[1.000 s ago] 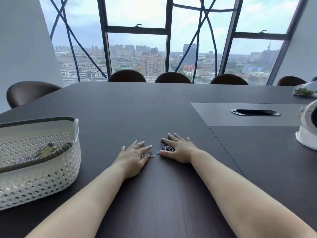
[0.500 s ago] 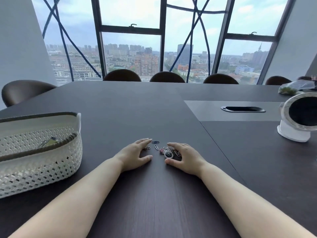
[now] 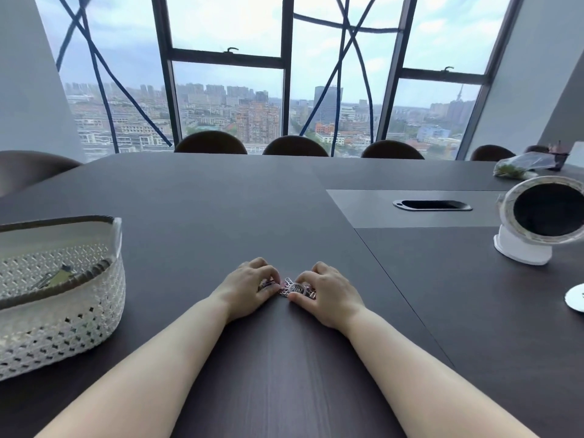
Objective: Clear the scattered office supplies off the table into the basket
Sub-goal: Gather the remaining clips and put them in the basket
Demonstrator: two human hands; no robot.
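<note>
A small heap of paper clips [image 3: 294,289] with a small round item in it lies on the dark table [image 3: 221,210], pressed between my two hands. My left hand [image 3: 248,287] curls its fingers around the heap's left side. My right hand [image 3: 327,292] curls around the right side, thumb under the clips. Both hands rest on the tabletop. The white woven basket [image 3: 63,314] stands at the left, about an arm's width from the heap, with a few supplies inside; its contents are mostly hidden by its wall.
A white round desk fan [image 3: 534,222] stands at the right, with a white disc [image 3: 575,298] near the right edge. A cable slot [image 3: 432,205] sits in the grey panel beyond. A plastic bag [image 3: 521,167] lies far right. Chairs line the far edge.
My hands went from flat and spread to curled, sweeping the loose clips together into one heap between them. The camera view shifted slightly right, showing more of the fan.
</note>
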